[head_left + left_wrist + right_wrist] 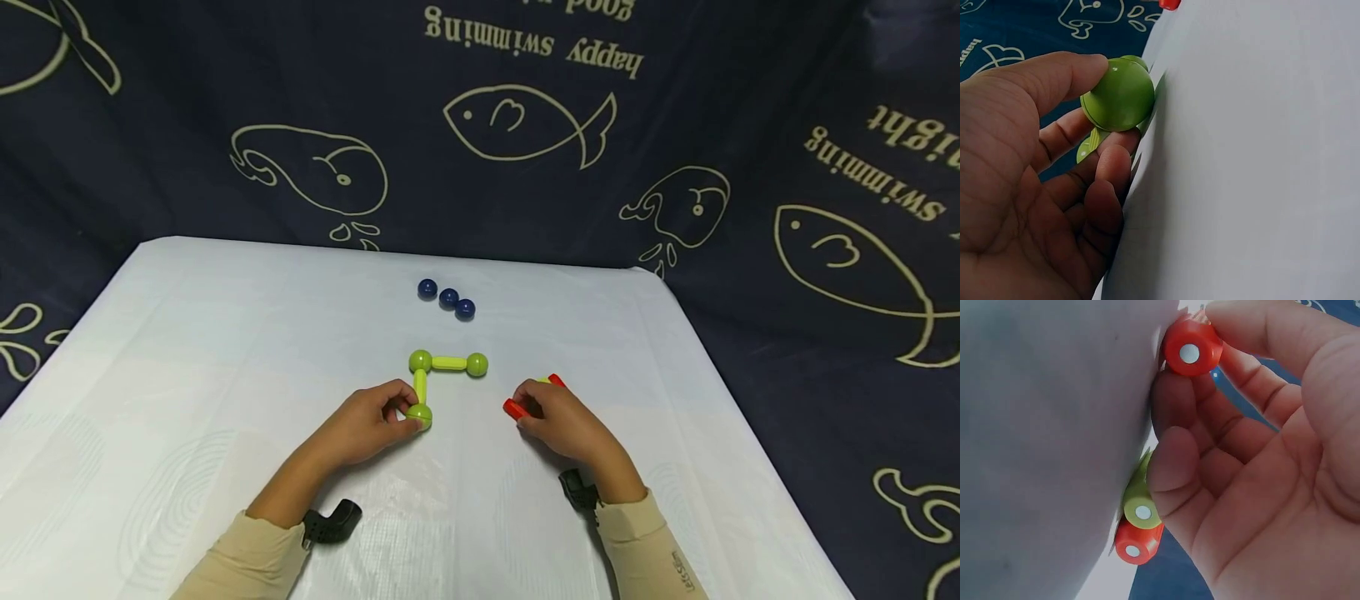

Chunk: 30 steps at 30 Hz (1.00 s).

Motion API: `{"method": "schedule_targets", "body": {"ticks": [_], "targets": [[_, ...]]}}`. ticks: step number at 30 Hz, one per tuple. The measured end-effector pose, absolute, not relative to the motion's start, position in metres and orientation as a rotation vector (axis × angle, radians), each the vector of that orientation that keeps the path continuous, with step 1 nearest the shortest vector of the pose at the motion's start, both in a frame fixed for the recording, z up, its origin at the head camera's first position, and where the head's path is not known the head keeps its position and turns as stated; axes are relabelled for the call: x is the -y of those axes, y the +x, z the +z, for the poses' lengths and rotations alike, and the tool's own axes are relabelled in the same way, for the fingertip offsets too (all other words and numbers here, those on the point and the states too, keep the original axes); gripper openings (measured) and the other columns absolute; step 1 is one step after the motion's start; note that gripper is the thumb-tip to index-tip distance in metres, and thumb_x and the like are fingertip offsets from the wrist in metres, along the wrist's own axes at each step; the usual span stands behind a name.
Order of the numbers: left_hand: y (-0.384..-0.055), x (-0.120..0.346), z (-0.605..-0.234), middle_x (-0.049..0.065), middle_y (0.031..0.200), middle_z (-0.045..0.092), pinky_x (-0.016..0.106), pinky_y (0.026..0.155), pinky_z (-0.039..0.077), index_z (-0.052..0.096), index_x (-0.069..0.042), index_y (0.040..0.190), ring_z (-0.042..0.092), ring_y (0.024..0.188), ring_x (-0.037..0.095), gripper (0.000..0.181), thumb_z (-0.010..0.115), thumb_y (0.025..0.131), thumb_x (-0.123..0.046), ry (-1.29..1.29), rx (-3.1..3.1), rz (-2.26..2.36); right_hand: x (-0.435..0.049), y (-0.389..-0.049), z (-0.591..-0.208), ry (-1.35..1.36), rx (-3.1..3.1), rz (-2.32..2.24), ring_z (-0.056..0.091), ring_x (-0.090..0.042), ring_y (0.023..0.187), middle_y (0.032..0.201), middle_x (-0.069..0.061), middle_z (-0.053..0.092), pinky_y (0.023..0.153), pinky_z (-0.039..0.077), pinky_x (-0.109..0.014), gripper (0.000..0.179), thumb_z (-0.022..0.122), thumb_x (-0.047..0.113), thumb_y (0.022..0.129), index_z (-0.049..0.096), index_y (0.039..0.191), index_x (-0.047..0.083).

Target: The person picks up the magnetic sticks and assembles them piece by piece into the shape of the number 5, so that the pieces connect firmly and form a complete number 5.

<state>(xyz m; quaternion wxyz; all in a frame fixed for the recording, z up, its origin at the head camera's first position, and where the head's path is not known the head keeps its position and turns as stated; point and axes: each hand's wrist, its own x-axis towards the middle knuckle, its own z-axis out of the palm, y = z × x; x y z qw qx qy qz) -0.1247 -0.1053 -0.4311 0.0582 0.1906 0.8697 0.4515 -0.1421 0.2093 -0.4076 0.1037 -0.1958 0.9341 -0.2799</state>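
Plainly, we are dealing with light, stiff plastic, as we judge it: the green ball-and-rod frame (pixel 450 363) lies near the middle of the desk (pixel 262 333), its smooth balls likely slippery and its joints apt to part if tugged. We would take hold at a ball, close to its rod. Our left hand (pixel 371 419) grips the near ball (pixel 420 416), thumb and fingers nearly closed about it. To the right, our right hand (pixel 564 418) pinches a red rod (pixel 514 409), fingers parted only by its width; a green rod (pixel 1142 511) and another red rod (pixel 1138 542) lie beside the curled fingers.
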Motion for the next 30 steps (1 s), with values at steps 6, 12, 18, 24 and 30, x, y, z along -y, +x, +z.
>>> {"method": "schedule_targets", "body": {"ticks": [6, 12, 18, 24, 30], "targets": [[-0.125, 0.105, -0.432, -0.005, 0.086, 0.061, 0.028, 0.062, 0.043, 0.064, -0.015, 0.1, 0.051, 0.067, 0.011, 0.018, 0.076, 0.088, -0.024, 0.587, -2.627, 1.386, -0.21, -0.145, -0.406, -0.661, -2.711, -0.87, 0.054, -0.013, 0.081, 0.088, 0.008, 0.061, 0.075, 0.047, -0.032, 0.019, 0.069, 0.004, 0.09, 0.064, 0.105, 0.016], [-0.126, 0.105, -0.433, -0.006, 0.086, 0.061, 0.028, 0.063, 0.043, 0.064, -0.016, 0.1, 0.051, 0.068, 0.011, 0.019, 0.076, 0.088, -0.025, 0.58, -2.627, 1.391, -0.207, -0.148, -0.403, -0.733, -2.616, -0.956, 0.053, -0.015, 0.08, 0.083, 0.007, 0.059, 0.071, 0.046, -0.031, 0.02, 0.065, 0.003, 0.09, 0.064, 0.104, 0.018], [-0.126, 0.105, -0.434, -0.006, 0.085, 0.061, 0.028, 0.063, 0.043, 0.065, -0.016, 0.1, 0.052, 0.07, 0.011, 0.02, 0.077, 0.087, -0.026, 0.561, -2.632, 1.393, -0.197, -0.154, -0.403, -0.771, -2.523, -1.009, 0.054, -0.015, 0.08, 0.083, 0.006, 0.058, 0.072, 0.046, -0.03, 0.021, 0.062, 0.002, 0.089, 0.065, 0.103, 0.017], [-0.127, 0.104, -0.435, -0.007, 0.085, 0.061, 0.028, 0.063, 0.044, 0.064, -0.017, 0.098, 0.052, 0.07, 0.012, 0.019, 0.077, 0.086, -0.025, 0.51, -2.615, 1.39, -0.182, -0.16, -0.405, -0.765, -2.451, -1.014, 0.054, -0.015, 0.084, 0.085, 0.005, 0.059, 0.075, 0.046, -0.032, 0.022, 0.061, 0.001, 0.089, 0.065, 0.103, 0.017], [-0.127, 0.103, -0.436, -0.006, 0.082, 0.061, 0.029, 0.063, 0.044, 0.064, -0.017, 0.096, 0.052, 0.068, 0.012, 0.019, 0.078, 0.086, -0.025, 0.492, -2.622, 1.381, -0.165, -0.164, -0.405, -0.79, -2.392, -1.021, 0.054, -0.015, 0.085, 0.086, 0.005, 0.059, 0.076, 0.045, -0.031, 0.02, 0.061, 0.003, 0.089, 0.065, 0.103, 0.017]]}}
